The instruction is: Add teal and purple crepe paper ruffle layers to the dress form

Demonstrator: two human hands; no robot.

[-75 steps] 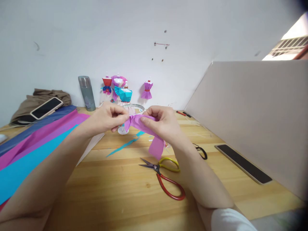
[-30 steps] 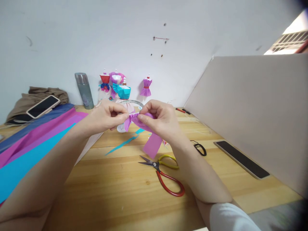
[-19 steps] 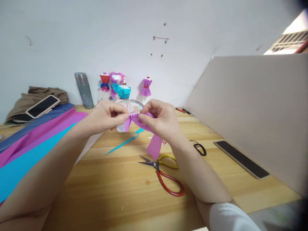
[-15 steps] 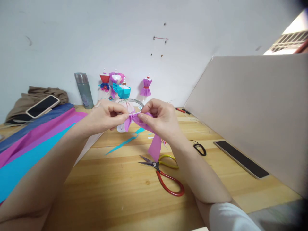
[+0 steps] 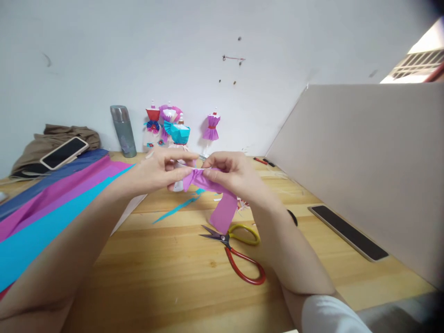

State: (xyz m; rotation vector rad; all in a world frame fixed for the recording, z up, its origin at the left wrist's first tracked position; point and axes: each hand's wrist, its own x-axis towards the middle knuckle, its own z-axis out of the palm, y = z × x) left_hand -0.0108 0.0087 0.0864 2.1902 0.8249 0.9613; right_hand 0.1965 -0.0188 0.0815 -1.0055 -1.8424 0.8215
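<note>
A strip of purple crepe paper (image 5: 224, 212) is pinched in small gathers between my two hands above the table. My left hand (image 5: 163, 169) is closed, thumb and fingers gripping the gathered end. My right hand (image 5: 236, 178) pinches the same strip just to the right, with the long tail hanging below it. Along the gathered top edge runs a thin pale band (image 5: 197, 167), mostly hidden by my fingers. Below the hanging tail, scissors (image 5: 225, 238) with one yellow and one red handle lie with blades parted.
Miniature dress forms in paper dresses (image 5: 180, 134) stand by the wall, beside a grey-green flask (image 5: 123, 134). Coloured paper sheets (image 5: 65, 208) cover the left side. A blue paper scrap (image 5: 176, 210) lies mid-table. At right are a dark flat device (image 5: 348, 231) and a large pale board (image 5: 360, 166).
Both hands have dropped slightly and tilted, so the loop of the pale band is now mostly out of sight. The strip's gathers lie slightly lower and farther right.
</note>
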